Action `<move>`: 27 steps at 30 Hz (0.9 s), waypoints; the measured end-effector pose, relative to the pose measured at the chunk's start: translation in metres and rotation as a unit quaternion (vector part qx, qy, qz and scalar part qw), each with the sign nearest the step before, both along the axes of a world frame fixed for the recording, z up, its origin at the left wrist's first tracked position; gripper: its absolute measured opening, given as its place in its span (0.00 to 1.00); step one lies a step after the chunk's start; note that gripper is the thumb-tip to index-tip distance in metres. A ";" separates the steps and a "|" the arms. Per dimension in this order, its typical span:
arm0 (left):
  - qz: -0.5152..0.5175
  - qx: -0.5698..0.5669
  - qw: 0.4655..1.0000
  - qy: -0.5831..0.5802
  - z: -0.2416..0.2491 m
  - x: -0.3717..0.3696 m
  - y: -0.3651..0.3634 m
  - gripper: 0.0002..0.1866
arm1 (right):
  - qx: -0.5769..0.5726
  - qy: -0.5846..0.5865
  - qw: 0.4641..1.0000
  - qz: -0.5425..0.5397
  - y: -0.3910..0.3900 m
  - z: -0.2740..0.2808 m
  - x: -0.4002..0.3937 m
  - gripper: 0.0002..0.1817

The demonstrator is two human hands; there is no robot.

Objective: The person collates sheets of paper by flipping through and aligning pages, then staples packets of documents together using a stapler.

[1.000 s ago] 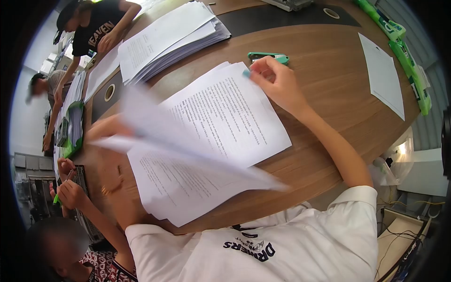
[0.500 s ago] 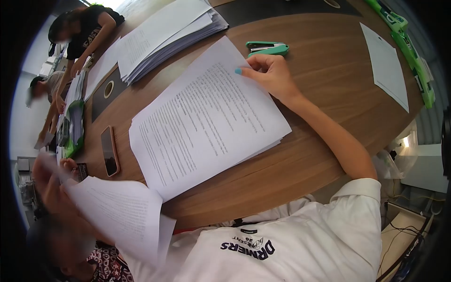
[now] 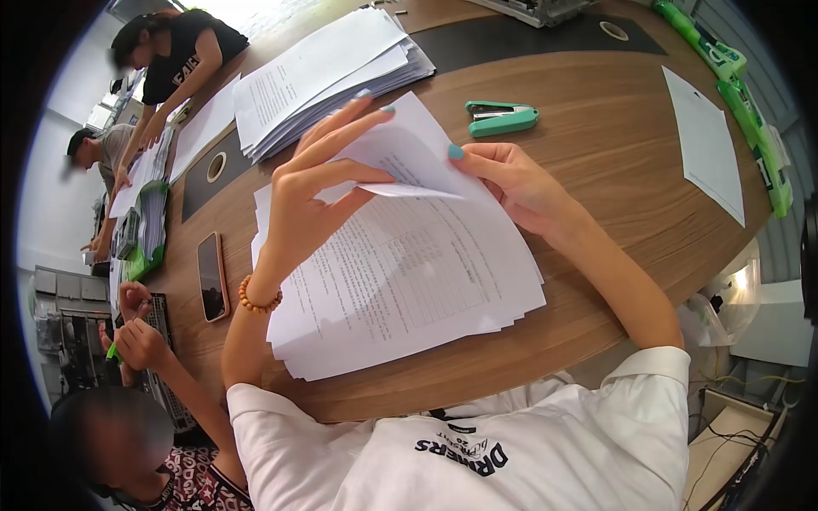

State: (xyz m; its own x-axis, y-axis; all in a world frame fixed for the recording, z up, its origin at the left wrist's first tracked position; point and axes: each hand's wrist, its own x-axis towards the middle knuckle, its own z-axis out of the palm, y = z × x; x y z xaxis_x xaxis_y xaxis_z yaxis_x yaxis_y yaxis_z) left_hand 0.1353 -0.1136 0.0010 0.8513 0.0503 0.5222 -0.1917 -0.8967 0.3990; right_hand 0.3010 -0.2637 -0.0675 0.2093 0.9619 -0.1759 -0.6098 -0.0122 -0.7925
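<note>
Pinching the top sheet [image 3: 409, 157] off the paper stack [image 3: 409, 281], left hand [image 3: 311, 200] and right hand [image 3: 515, 179] both grip it

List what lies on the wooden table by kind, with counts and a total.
Paper stacks: 2, one under the hands, one further back
Single sheet: 1
Stapler: 1
Phone: 1
Total: 5

Light: bright and even, strongest from the window glare at the top edge.
Shadows: soft under my white printed paper stack [image 3: 409, 281].
Edges: fisheye bending, black vignette corners.
Focus: sharp centre.
</note>
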 end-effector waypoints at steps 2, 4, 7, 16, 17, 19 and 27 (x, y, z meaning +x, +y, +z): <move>0.024 0.068 0.997 -0.028 -0.001 -0.004 -0.002 0.07 | 0.008 -0.025 1.000 -0.005 0.000 -0.001 0.001 0.11; 0.025 0.182 0.979 -0.083 -0.003 -0.014 -0.001 0.07 | 0.002 -0.042 0.999 -0.032 0.002 0.000 -0.001 0.11; -0.031 0.088 0.993 -0.078 -0.004 -0.034 -0.004 0.06 | -0.007 -0.097 0.993 -0.068 0.002 -0.002 0.001 0.11; 0.090 -0.071 0.983 -0.141 0.086 -0.166 -0.026 0.04 | 0.021 -0.362 0.918 -0.159 0.013 -0.025 0.020 0.07; 0.122 -0.075 0.979 -0.144 0.094 -0.176 -0.023 0.04 | 0.023 -0.383 0.909 -0.162 0.014 -0.027 0.022 0.07; 0.181 -0.085 0.970 -0.143 0.101 -0.186 -0.014 0.03 | 0.026 -0.388 0.906 -0.168 0.015 -0.027 0.021 0.06; 0.132 -0.131 0.978 0.091 0.079 -0.105 0.034 0.01 | 0.049 -0.390 0.903 -0.173 0.008 0.028 -0.004 0.05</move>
